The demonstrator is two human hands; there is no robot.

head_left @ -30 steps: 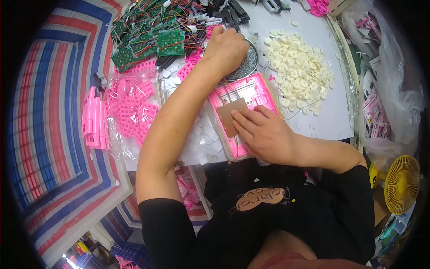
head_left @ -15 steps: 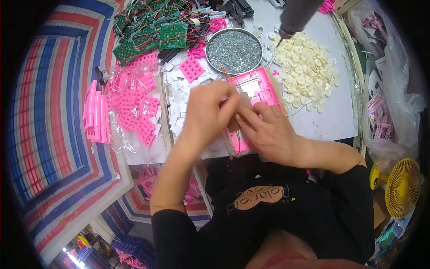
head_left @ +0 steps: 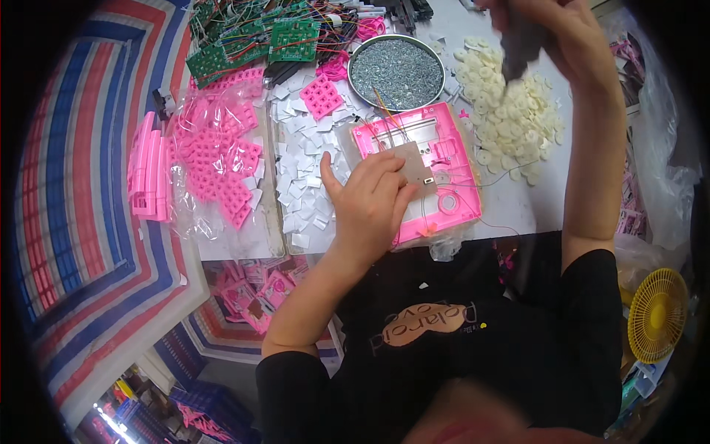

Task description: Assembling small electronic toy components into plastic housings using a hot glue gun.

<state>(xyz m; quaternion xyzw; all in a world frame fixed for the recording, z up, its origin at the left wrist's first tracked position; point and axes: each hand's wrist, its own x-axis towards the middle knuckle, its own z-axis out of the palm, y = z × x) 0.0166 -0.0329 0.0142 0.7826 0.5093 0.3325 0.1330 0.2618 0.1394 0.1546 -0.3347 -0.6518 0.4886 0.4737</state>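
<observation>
White table point(head_left: 510, 211) lies under the left hand point(head_left: 370, 207), whose spread fingers press the board point(head_left: 416, 164) on the pink case point(head_left: 470, 201), the right hand point(head_left: 566, 29) clasping a blurred driver point(head_left: 520, 53): seemingly a steadying step, next calling for careful aim.

White-topped desk point(head_left: 512, 213) across middle of scene. Along left side, broad sheeting point(head_left: 89, 166) in red, white and blue stripes, creased into corners. Dark blue crates point(head_left: 231, 416) low at near left; beside them, bright white streak of light point(head_left: 112, 423). Yellow round fan point(head_left: 657, 315) at near right, grille upright.
</observation>
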